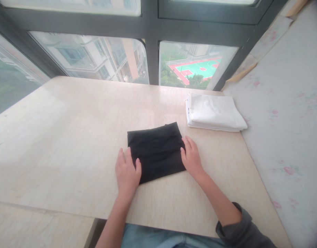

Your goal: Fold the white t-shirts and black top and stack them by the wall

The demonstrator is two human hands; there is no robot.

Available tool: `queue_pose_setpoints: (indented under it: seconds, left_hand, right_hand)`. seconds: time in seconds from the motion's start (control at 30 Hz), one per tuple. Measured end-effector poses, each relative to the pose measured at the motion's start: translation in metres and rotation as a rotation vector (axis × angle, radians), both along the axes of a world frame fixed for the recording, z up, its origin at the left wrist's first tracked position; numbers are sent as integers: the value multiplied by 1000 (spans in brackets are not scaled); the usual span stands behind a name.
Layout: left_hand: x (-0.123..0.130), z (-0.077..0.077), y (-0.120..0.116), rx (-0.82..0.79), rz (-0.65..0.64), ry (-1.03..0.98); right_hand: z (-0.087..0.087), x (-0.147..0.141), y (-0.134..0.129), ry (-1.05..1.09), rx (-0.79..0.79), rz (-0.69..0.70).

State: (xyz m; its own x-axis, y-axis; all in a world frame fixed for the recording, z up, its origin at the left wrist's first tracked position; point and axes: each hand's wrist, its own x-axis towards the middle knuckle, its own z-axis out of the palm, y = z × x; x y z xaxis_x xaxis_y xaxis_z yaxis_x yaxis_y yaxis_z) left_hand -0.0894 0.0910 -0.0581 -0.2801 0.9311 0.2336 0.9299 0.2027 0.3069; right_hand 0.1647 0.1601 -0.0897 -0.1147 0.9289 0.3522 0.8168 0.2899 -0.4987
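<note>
A black folded cloth point(158, 151) lies flat on the pale stone-look sill in front of me, roughly rectangular and slightly turned. At its left edge rests my left hand point(128, 172), fingers apart and thumb over the fabric. My right hand point(192, 156) touches the opposite edge, its fingers spread along the side and the fingertips on the cloth. Neither hand grips the fabric. Beyond my right hand sits a stack of folded white cloth point(212, 112), apart from the black one.
The sill point(70, 144) runs back to a dark grey window frame point(153, 62). On the right stands a wall with flowered paper point(285, 137), its edging peeling near the window. A lower ledge point(39, 227) lies at the front left, with a dark gap beside it.
</note>
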Motion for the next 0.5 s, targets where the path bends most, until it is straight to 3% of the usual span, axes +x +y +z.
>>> queue_pose_setpoints:
  seconds: [0.13, 0.3, 0.4, 0.5]
  left_hand:
    - [-8, 9, 8, -22, 86, -247]
    - [-24, 23, 19, -191, 244, -767]
    - [-30, 25, 14, -236, 222, -946]
    - [-28, 27, 2, -267, 187, -1235]
  right_hand:
    - [9, -5, 2, 149, -90, -78]
    - [34, -7, 3, 237, -371, -161]
    - [42, -3, 2, 311, -557, -197]
    - [42, 1, -4, 395, -628, -178]
